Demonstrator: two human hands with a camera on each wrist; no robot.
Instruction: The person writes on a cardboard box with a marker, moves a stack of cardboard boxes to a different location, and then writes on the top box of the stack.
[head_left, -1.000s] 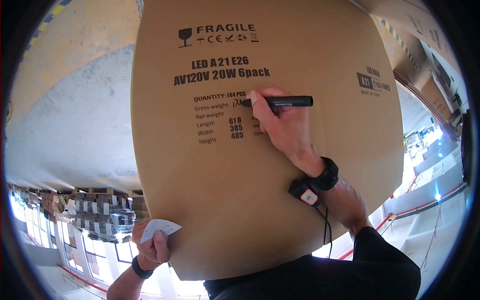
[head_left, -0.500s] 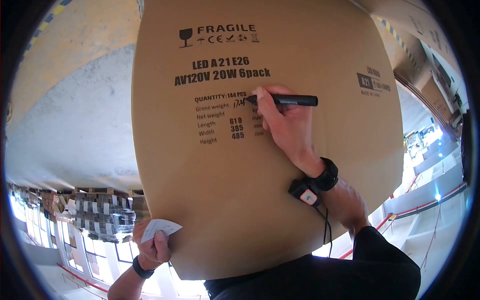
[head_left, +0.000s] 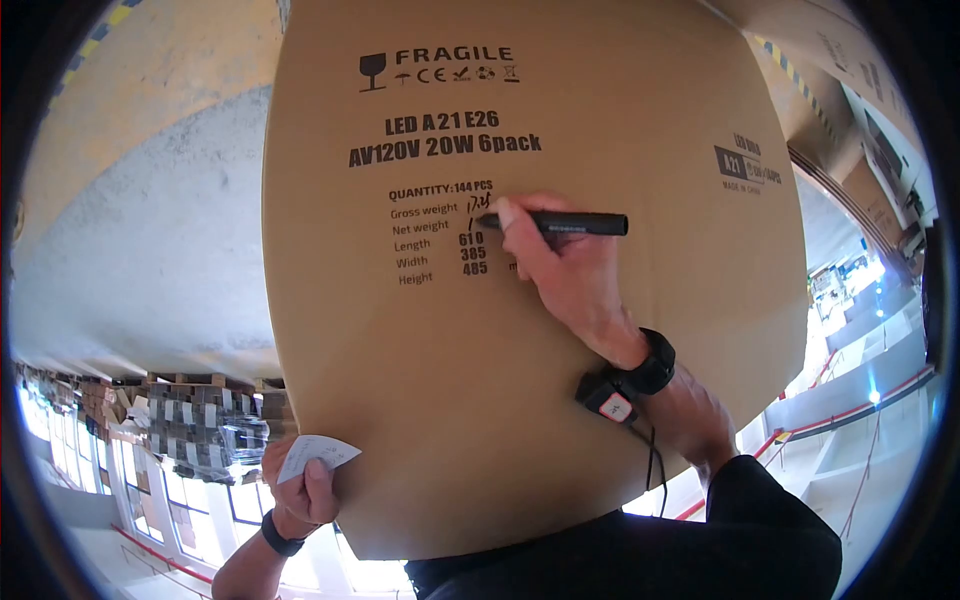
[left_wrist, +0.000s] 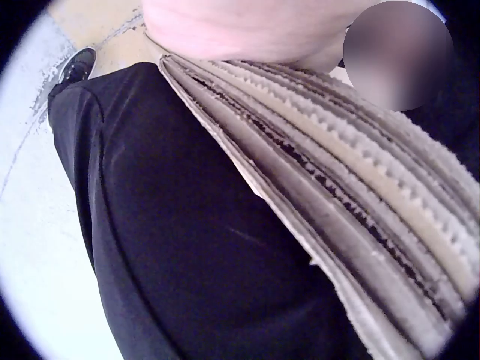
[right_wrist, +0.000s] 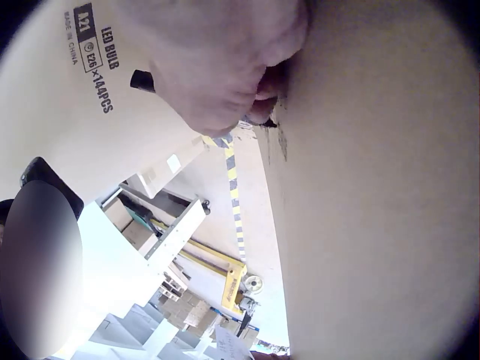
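Observation:
A flattened cardboard carton [head_left: 420,400] with black print fills the middle of the head view. My right hand [head_left: 580,275] grips a black marker [head_left: 590,223], its tip on the "Net weight" line beside a short fresh stroke. Handwritten figures stand on the "Gross weight" line above. At the carton's lower left edge, my left hand [head_left: 292,495] holds a small white slip of paper [head_left: 318,454] under its thumb. In the left wrist view, layered corrugated edges [left_wrist: 300,157] of several sheets run below the left hand [left_wrist: 247,26].
Wrapped stacks of goods on pallets [head_left: 205,425] stand at the left. Another carton [head_left: 830,45] shows at the upper right. In the right wrist view, a yellow pallet jack [right_wrist: 234,281] stands on the floor near yellow-black tape [right_wrist: 234,199].
The right hand with the marker finished figures on the gross weight line, then moved down and slightly left to the net weight line, where a stroke appeared. The left hand stayed nearly still.

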